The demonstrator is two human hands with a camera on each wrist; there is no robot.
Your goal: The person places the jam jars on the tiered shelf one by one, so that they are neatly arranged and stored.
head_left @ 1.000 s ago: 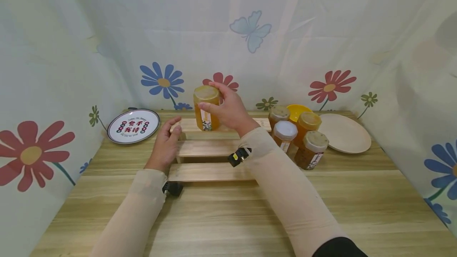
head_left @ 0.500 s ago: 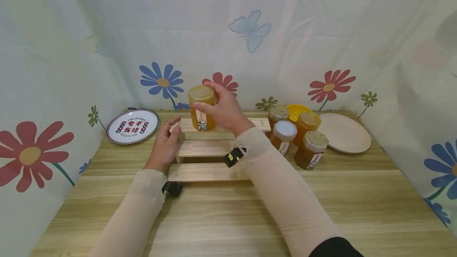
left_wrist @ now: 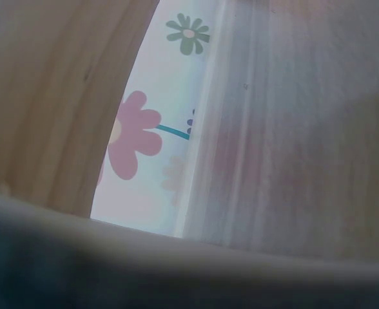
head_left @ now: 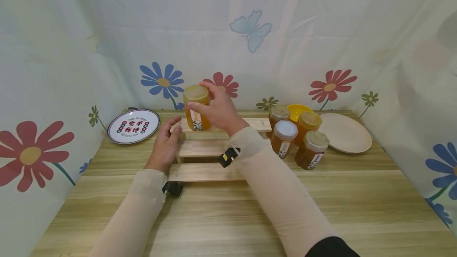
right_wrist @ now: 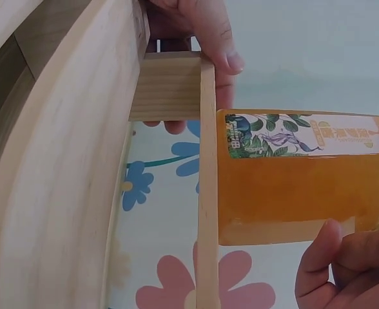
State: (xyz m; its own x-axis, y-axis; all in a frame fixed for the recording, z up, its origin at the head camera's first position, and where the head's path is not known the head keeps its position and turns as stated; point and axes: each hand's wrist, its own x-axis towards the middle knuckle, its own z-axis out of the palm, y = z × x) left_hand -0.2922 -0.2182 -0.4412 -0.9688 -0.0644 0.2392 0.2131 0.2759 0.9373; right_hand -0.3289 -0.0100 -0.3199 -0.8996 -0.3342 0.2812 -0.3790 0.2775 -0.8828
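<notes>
Moved left along the top board of the wooden rack (head_left: 210,171) since a second ago, along with the right hand (head_left: 223,110): a honey-gold jar (right_wrist: 286,193). Smooth, shiny and flat-sided, with a many-cornered lid (head_left: 196,91) and a leafy label (right_wrist: 286,136). Upright at the top board of the rack, near its left end, seeming to touch it. Held tight inside the right hand, between thumb in front and fingers behind, those partly hidden. At the rack's left end, the left hand (head_left: 164,146), curled round the wood. Too hidden to make out in the left wrist view, behind a blurry dark edge (left_wrist: 176,277). Made of pale, bare wood with fine lines, in three steps, the rack, partly covered by the right sleeve (head_left: 282,193). Right of the rack, four more jars (head_left: 280,142), bunched up, partly hiding a yellow bowl (head_left: 296,110) and a round pale plate (head_left: 346,134). Left of the rack, a shiny white plate (head_left: 133,136) with red marks.
</notes>
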